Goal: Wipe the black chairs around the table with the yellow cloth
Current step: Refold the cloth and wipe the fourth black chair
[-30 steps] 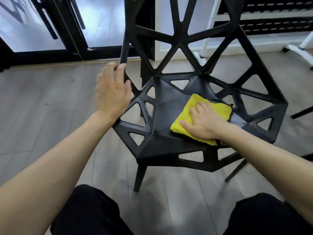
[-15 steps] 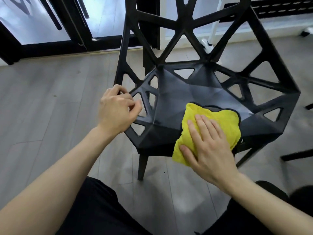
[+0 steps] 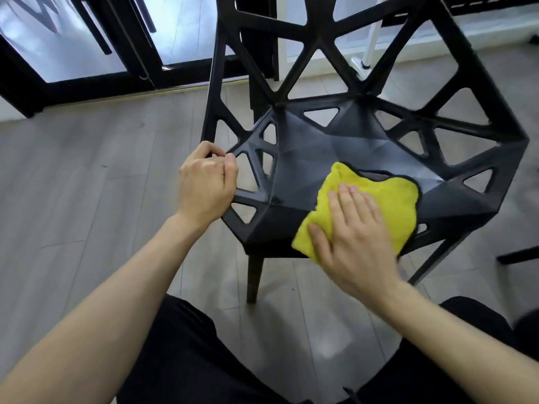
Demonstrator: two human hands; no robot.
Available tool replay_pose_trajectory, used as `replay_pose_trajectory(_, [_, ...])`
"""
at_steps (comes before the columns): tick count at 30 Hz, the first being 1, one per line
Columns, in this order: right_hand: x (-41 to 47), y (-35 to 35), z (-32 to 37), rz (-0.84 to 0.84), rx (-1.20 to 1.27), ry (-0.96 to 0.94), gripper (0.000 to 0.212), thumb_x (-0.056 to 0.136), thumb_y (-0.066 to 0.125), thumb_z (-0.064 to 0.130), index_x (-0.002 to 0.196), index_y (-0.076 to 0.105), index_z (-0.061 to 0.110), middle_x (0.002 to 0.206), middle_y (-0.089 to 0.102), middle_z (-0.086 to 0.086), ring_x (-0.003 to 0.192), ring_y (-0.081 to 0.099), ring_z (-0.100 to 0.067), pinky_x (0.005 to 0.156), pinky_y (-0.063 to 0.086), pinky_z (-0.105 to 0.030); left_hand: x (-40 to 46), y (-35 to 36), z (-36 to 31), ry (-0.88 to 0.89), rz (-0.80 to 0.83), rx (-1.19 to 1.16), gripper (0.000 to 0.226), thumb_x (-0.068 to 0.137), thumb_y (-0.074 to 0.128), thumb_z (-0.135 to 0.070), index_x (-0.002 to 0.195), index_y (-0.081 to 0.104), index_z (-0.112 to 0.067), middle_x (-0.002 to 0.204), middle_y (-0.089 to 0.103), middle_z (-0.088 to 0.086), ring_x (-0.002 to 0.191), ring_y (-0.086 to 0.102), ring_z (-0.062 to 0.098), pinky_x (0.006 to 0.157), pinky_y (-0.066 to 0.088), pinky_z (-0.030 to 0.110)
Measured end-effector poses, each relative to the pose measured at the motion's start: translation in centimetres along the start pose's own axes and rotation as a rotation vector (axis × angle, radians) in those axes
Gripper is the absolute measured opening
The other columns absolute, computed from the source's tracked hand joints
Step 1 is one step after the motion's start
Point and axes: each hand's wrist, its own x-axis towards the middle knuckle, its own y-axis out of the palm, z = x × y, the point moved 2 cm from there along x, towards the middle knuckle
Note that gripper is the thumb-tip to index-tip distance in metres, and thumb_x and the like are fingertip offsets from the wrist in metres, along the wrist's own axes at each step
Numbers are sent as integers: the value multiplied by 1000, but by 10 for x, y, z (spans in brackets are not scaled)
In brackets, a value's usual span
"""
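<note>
the cloth point(image 3: 376, 199), yellow with a dark edge, lies on the seat of the chair point(image 3: 320, 158), right of the frame's centre, its near corner hanging over the seat's front edge. the right hand point(image 3: 354, 240) lies flat on top of it, fingers straight and close together, pointing up the frame, palm pressing the cloth's lower half; the cloth shows above and to both sides of the fingers. the left hand point(image 3: 205, 185), left of centre, is curled round a strut on the chair's left rim, thumb and fingers closed on it. one cloth, one full chair, two hands. a dark leg point(image 3: 517, 255) of some other furniture pokes in at the right edge. the chair stands on a grey plank floor point(image 3: 87, 185); black-framed glass doors point(image 3: 96, 39) fill the upper left.
</note>
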Motion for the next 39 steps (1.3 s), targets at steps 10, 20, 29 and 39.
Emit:
replay_pose_trajectory(10, [105, 25, 73, 205, 114, 29, 76, 104, 14, 43, 160, 35, -5, 167, 33, -28, 157, 29, -40, 130, 20, -52, -2, -1, 3, -72, 29, -97, 63, 109, 33, -27, 68, 78, -8, 91, 64, 3, 91, 60, 9, 81, 49, 30])
replay_pose_trajectory(20, [23, 5, 96, 19, 151, -122, 74, 111, 23, 52, 159, 40, -2, 165, 37, -27, 156, 33, -40, 129, 21, -52, -9, 1, 2, -89, 10, -100, 63, 112, 36, -24, 67, 78, -11, 92, 62, 0, 91, 61, 9, 83, 49, 31])
replay_pose_trajectory(29, [5, 9, 21, -191, 54, 181, 63, 109, 37, 47, 144, 60, -1, 154, 53, -27, 147, 45, -41, 125, 28, -51, -11, -2, -6, -85, 39, 22, 64, 111, 32, -31, 73, 77, -7, 95, 69, 6, 104, 64, 13, 85, 54, 40])
replay_pose_trajectory(39, [-29, 9, 29, -156, 46, -192, 61, 114, 40, 43, 158, 45, 0, 168, 36, -19, 159, 30, -36, 129, 24, -53, -18, -2, -9, -12, 18, 75, 59, 110, 34, -31, 79, 78, -7, 94, 76, 5, 112, 62, 15, 85, 53, 39])
